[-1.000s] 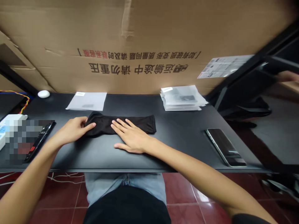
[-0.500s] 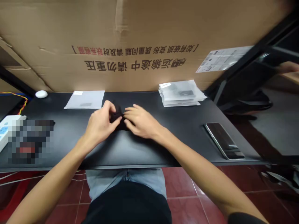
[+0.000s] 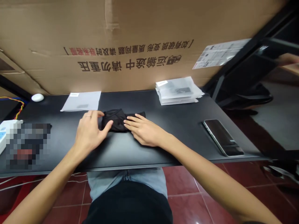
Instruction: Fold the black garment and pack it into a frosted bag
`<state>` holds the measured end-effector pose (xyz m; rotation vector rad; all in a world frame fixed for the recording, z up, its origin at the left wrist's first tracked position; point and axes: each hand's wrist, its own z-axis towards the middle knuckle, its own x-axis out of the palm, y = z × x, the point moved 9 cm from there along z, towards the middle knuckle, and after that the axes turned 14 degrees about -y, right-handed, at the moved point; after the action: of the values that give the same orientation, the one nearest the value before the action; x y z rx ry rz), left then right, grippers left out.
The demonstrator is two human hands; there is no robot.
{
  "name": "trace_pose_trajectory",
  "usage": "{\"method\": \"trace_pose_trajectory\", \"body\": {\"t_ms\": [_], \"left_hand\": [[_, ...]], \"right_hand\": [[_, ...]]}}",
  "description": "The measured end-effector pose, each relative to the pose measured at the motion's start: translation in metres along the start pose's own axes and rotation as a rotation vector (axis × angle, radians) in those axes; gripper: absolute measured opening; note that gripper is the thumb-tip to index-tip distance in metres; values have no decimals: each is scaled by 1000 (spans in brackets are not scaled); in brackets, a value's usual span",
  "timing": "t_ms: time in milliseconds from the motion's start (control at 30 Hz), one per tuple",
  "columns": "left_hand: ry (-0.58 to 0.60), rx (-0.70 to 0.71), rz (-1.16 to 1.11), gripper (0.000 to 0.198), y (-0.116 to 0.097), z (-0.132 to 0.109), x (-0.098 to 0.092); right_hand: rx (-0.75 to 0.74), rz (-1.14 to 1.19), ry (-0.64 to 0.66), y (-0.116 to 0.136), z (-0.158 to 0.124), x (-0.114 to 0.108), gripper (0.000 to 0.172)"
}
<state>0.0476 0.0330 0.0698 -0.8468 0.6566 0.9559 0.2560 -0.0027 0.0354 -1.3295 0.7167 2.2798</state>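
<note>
A folded piece of thin black cloth (image 3: 114,119) lies flat on the black table, with a narrower strip of it reaching right behind my right hand. My left hand (image 3: 90,129) is at the cloth's left end, thumb and fingers apart, the thumb tip touching its front part and the fingertips at its left edge. A ring is on one of its fingers. My right hand (image 3: 144,129) rests flat with fingers stretched out over the right part of the cloth, hiding some of it.
A frosted bag (image 3: 81,101) lies behind my left hand; a stack of such bags (image 3: 177,90) sits back right. A phone (image 3: 223,137) lies at right. At left are a white power strip (image 3: 7,133), a blurred-out item (image 3: 26,146) and a white rounded object (image 3: 37,97). Cardboard (image 3: 140,28) stands behind.
My left hand has let go of the gathered cloth and moved left and slightly nearer. The cloth now lies flatter and shows more. My right hand stays on it, a little nearer.
</note>
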Motion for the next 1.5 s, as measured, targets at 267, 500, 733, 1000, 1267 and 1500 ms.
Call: {"method": "trace_pose_trajectory", "body": {"t_ms": [267, 500, 733, 1000, 1267, 1500], "left_hand": [[218, -175, -39, 51, 25, -2, 18], [32, 64, -190, 22, -48, 6, 18], [168, 412, -74, 25, -94, -8, 38], [213, 234, -157, 72, -59, -11, 33], [409, 42, -343, 99, -46, -8, 47], [444, -438, -556, 77, -19, 8, 73]], "right_hand": [[25, 68, 35, 11, 3, 12, 64], [-95, 240, -151, 16, 3, -7, 49], [125, 167, -532, -45, -29, -65, 46], [-21, 74, -279, -29, -27, -38, 42], [-39, 165, -245, -17, -29, -39, 46], [-33, 184, -257, -15, -29, -32, 38]]}}
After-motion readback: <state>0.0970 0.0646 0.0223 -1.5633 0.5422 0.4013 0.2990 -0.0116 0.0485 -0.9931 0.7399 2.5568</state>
